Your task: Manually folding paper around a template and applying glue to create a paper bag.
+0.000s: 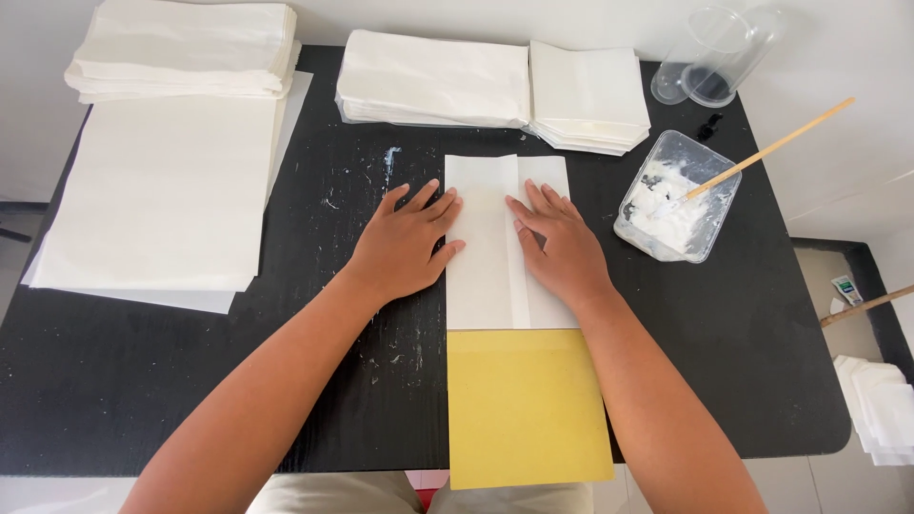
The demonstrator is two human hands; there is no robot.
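Here, a folded white paper sheet (495, 243) lies flat near the middle of the black bench (743, 324), its two side flaps turned inward so that they overlap along a lengthwise seam. Its lower end rests on a yellow board (528, 405), which juts past the near edge of the bench. The left hand (405, 247) lies palm down, fingers spread, its fingertips on the sheet's left edge and the palm on the bare bench beside it. The right hand (562, 247) presses flat on the right flap, fingers pointing away from the person, close to the seam. Neither hand has a grip on anything; both are open and flat.

Just right of the sheet stands a clear plastic tub (678, 195) with white paste, and a wooden-handled brush (762, 152) leans in it. Beyond that, a clear plastic cup (714, 57) lies on its side at the far right corner. Two stacks of folded white paper (495, 81) sit along the far edge. At the left lie large flat white sheets (162, 190), with another pile of folded paper (181, 48) on their far end. Dried white smears (390, 162) fleck the bench.
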